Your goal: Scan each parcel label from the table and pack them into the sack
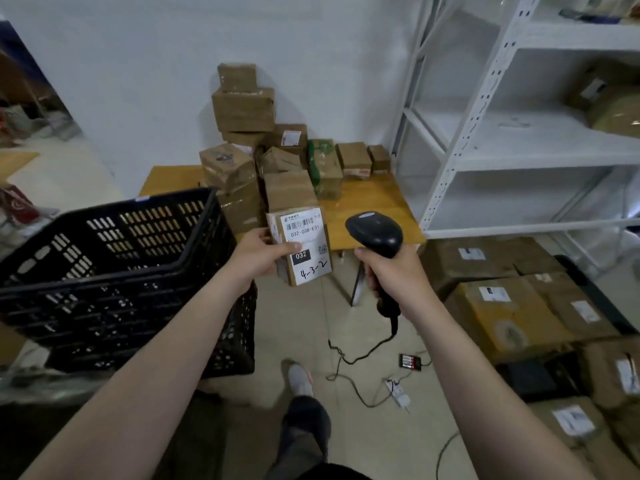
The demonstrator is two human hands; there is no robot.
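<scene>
My left hand (261, 255) grips a small brown parcel (304, 247) by its left edge, thumb across the white label, which faces me and reads 032-038-E01 and 4-3-2. Beside it on the right, my right hand (391, 271) grips the handle of a black barcode scanner (375, 232), whose head sits level with the parcel's label. Behind them several taped cardboard parcels (244, 109) are piled on a small wooden table (370, 206) against the wall. No sack is in view.
Stacked black plastic crates (114, 271) stand close at the left. White metal shelving (519, 140) rises on the right, with more labelled boxes (502, 306) on the floor below it. The scanner's cable (353, 358) and a power strip (398, 393) lie on the floor by my foot.
</scene>
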